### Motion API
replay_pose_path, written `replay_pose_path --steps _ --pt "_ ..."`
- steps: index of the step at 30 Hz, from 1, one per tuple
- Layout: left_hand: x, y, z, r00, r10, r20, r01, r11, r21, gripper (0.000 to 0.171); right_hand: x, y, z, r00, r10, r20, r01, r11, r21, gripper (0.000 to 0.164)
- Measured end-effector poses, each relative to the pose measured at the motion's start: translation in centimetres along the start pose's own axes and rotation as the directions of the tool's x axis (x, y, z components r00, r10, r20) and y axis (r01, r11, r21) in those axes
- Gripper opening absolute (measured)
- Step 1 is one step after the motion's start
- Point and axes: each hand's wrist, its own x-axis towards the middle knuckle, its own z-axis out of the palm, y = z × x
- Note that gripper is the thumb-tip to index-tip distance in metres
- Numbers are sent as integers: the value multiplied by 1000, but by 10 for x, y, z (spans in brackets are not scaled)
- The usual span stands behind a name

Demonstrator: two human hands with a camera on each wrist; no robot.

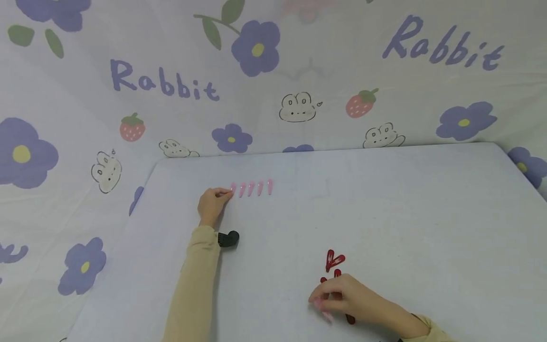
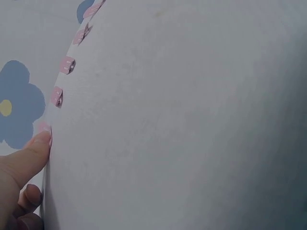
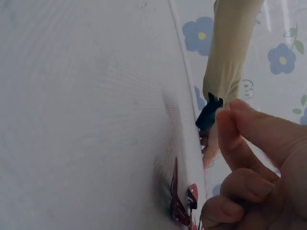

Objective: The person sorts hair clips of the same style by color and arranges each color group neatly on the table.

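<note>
Centre-left: left hand (image 1: 212, 203) pinches end clip (image 1: 233, 187), maybe to straighten pink row (image 1: 250, 188) | lower right: right hand (image 1: 353, 297) pinches pink clip (image 1: 327, 316) near red clips (image 1: 330, 258)

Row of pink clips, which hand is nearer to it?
Left. The left hand touches the left end of the row of pink clips; the right hand is away from it, closer to the person, by the red clips.

A screened-off tabletop spot is shown, the kind of room being hidden: a white table (image 1: 406, 213) at six o'clock is backed, from nine over twelve to three, by cloth (image 1: 333, 28) (printed with rabbits (image 1: 297, 109), strawberries (image 1: 359, 105) and purple flowers (image 1: 256, 49)).
</note>
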Motion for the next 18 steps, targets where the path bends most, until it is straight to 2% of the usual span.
replay_pose_path --steps 4,7,10,14,18 --pt "1 0 0 1000 -2 3 2 1000 4 26 1 -3 -2 993 107 -44 -107 994 4 8" --pt "1 1 -1 1000 -11 6 11 1000 4 26 2 -2 -5 992 112 -63 -113 994 -12 1" --pt "0 3 -2 1000 -12 6 12 1000 3 25 5 -1 -9 996 55 -66 -59 997 -55 3" --pt "0 3 -3 1000 -5 8 5 1000 8 25 11 1 -17 999 26 -29 -29 995 -99 3" --pt "-1 3 -3 1000 -6 10 6 1000 13 25 17 6 -30 990 137 29 -134 987 -87 3"
